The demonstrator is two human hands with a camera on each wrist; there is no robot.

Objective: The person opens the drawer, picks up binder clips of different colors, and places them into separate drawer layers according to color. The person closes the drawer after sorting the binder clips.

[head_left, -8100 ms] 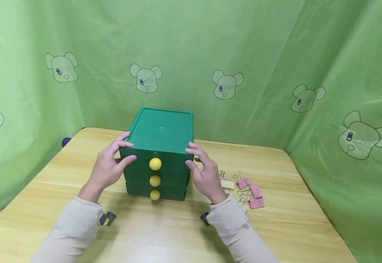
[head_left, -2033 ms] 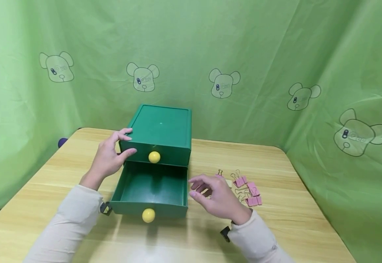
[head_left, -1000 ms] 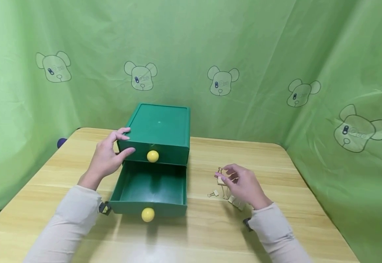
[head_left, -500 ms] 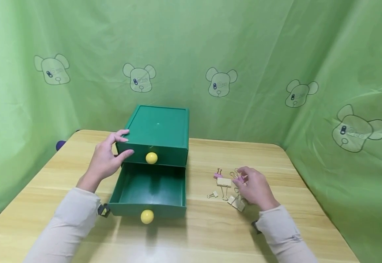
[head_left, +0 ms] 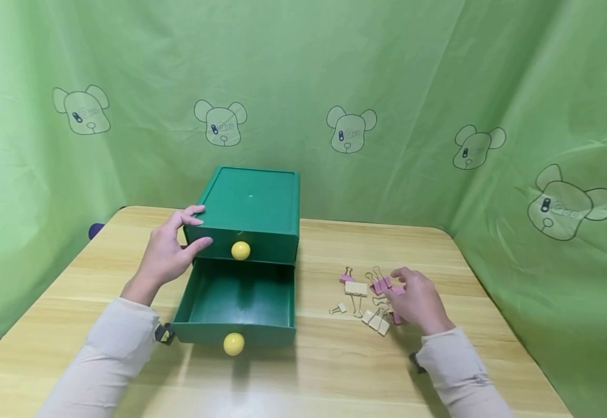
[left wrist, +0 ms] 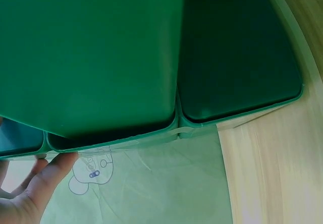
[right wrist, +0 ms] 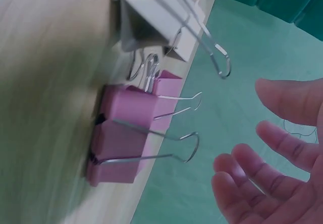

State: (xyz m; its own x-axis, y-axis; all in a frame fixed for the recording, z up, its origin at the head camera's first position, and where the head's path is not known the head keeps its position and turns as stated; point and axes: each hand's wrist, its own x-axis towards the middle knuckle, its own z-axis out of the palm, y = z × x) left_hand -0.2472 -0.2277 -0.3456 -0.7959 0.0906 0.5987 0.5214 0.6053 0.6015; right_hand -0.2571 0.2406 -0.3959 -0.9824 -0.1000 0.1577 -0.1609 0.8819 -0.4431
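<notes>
A green drawer cabinet [head_left: 253, 200] with yellow knobs stands left of centre. Its top drawer is closed; the drawer below [head_left: 232, 332] is pulled out with a bare floor, hiding what lies beneath. My left hand [head_left: 164, 252] holds the cabinet's front left corner, fingers on the top edge and thumb at the front. My right hand [head_left: 417, 299] hovers over the right side of a group of binder clips, fingers loosely bent, holding nothing. Beside it in the right wrist view are pink binder clips [right wrist: 126, 108] with raised wire handles and a cream binder clip [right wrist: 159, 7].
More clips lie near the right hand: a large cream clip [head_left: 356, 288], a tiny cream clip [head_left: 342, 308], a small pink clip [head_left: 347, 278] and cream clips [head_left: 376, 323]. Green curtains [head_left: 282, 69] with bear-face prints surround the wooden table [head_left: 329, 371].
Since the oldest frame, the drawer has come out and the right hand has left the cabinet. It then passed rightward over the clips. The left hand stays at the corner.
</notes>
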